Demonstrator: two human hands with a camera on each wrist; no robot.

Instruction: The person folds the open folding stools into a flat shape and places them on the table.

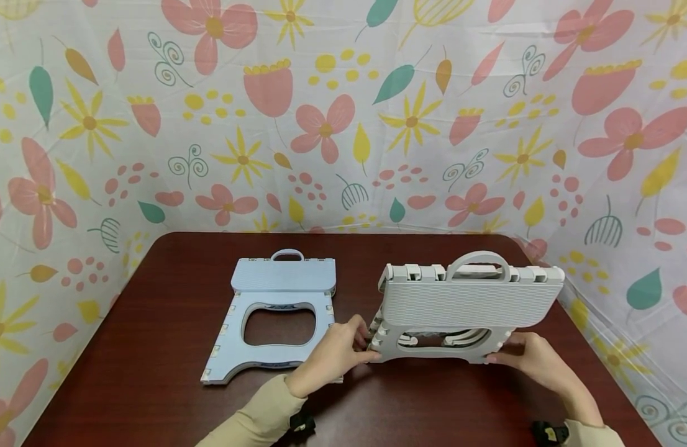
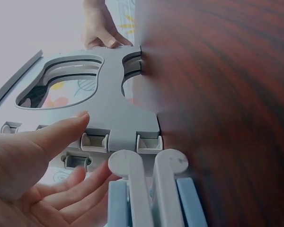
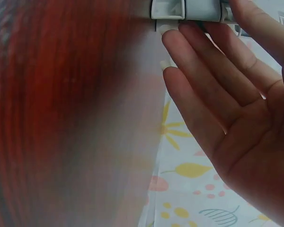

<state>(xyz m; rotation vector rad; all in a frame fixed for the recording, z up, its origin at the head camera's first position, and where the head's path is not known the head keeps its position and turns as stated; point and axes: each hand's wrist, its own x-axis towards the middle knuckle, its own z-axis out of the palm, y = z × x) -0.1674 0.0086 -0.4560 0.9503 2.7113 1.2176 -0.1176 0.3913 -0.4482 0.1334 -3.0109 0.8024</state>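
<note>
A grey folding stool (image 1: 466,304) with a carry handle on top is held up on edge at the right of the table, its ridged seat panel folded down over the leg panel. My left hand (image 1: 340,347) grips its lower left side, thumb on the front face and fingers behind, as the left wrist view also shows. At the lower right side, my right hand (image 1: 533,360) pinches the leg panel between thumb and fingers. A pale blue folding stool (image 1: 284,275) lies folded to the left, close beside my left hand; its leg ends show in the left wrist view.
All this is on a dark red-brown wooden table (image 1: 153,323). Behind and along the sides hangs a white curtain (image 1: 321,155) printed with flowers and leaves. Both wrists carry dark bands (image 1: 302,424) below beige sleeves.
</note>
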